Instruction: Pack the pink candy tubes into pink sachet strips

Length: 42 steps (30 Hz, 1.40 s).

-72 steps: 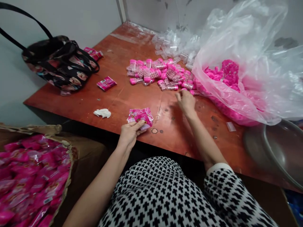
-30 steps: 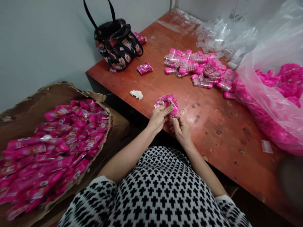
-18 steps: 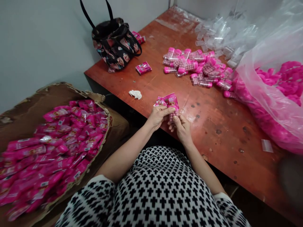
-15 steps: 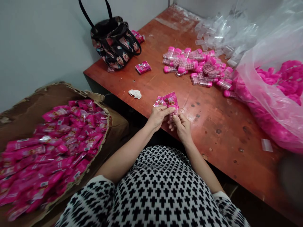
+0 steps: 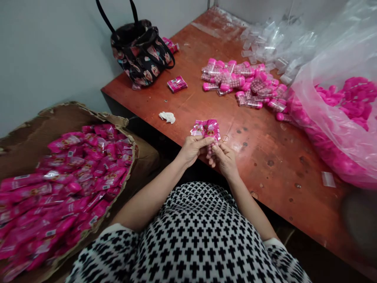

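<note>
Over the table's front edge, my left hand pinches a pink printed plastic wrapper, which now looks puffed out at its upper end. A second printed wrapper piece sticks out from the same hand on the left. Below the wrapper shows a clear tube of pink balls, partly hidden by the fingers. My right hand is closed around the lower part of this tube, with thumb and fingers against it. How far the tube sits inside the wrapper I cannot make out.
Filled pink-capped tubes lie heaped on the table. Behind them are empty clear tubes; a bag of pink caps stands right. A wrapper stack, crumpled tissue and floral handbag are left. A carton holds pink packs.
The flat wrapper in my hands has taken a rounder, narrower shape at the top around something. Both hands have shifted slightly down and left in view.
</note>
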Each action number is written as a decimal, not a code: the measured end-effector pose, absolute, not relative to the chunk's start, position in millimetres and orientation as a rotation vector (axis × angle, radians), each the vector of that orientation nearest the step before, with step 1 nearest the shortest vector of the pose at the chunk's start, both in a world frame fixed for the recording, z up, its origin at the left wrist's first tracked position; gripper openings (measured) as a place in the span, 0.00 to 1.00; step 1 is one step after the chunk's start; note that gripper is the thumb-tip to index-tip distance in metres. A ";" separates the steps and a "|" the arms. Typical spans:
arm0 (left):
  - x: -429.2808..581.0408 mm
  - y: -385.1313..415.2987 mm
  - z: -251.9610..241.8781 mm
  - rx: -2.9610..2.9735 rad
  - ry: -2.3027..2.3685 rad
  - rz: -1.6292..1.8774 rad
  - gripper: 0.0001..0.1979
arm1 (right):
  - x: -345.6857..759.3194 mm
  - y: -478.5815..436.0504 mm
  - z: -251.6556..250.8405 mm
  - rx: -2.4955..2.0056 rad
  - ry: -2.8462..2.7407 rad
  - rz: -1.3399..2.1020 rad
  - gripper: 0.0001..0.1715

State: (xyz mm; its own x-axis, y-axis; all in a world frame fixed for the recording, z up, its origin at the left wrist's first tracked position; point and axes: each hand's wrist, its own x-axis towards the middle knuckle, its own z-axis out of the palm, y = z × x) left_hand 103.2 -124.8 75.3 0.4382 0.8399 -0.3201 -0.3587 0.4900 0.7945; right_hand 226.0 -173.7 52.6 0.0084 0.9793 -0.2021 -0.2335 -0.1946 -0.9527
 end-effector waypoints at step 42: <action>101.0 -135.6 71.7 0.613 0.987 1.160 0.13 | 221.0 -150.9 72.4 -1.321 -1.004 0.847 0.16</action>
